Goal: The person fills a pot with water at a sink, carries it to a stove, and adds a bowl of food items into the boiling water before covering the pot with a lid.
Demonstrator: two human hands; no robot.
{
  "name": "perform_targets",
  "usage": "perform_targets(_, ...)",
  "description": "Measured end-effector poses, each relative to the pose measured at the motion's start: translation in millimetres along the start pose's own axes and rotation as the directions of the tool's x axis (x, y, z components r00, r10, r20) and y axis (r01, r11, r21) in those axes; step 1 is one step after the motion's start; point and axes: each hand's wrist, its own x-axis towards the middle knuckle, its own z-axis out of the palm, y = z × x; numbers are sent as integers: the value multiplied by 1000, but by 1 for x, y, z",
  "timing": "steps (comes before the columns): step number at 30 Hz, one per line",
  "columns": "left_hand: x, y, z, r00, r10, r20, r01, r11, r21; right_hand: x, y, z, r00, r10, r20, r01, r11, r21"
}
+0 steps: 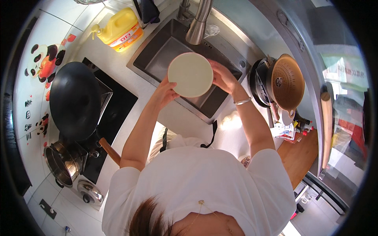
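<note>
A round, pale cream bowl or plate with a thin reddish rim (190, 75) is held up over the near part of a steel kitchen sink (141, 72). My left hand (167, 93) grips its left edge, thumb on the face. At its upper right edge, my right hand (221, 77) holds it, fingers partly hidden behind it. The steel faucet (197, 31) hangs just above and beyond the dish. How deep the dish is, I cannot tell.
A yellow detergent jug (122, 31) stands left of the sink. Further left are a dark wok (75, 100) on the black cooktop (121, 103) and a steel pot (63, 165). To the right stand a brown colander (288, 82), stacked pans and a wooden board (299, 156).
</note>
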Motion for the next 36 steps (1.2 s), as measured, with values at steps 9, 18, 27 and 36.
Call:
perform_targets(9,-58,-18,18,999,-1,43,-3,997,78,-64,41,37,983,-80,166,41,973,225)
perform_targets(18,-120,-38,49,995,85,43,-92,978,186,-119,47,70,962,-184,201,159,978,136)
perform_targets(27,-184,-52,70,962,272,16,-264,918,295,-151,43,108,924,-172,343,146,984,101)
perform_targets(36,-267,-58,65,903,415,-113,-371,885,283,-159,49,169,890,-56,452,45,998,36)
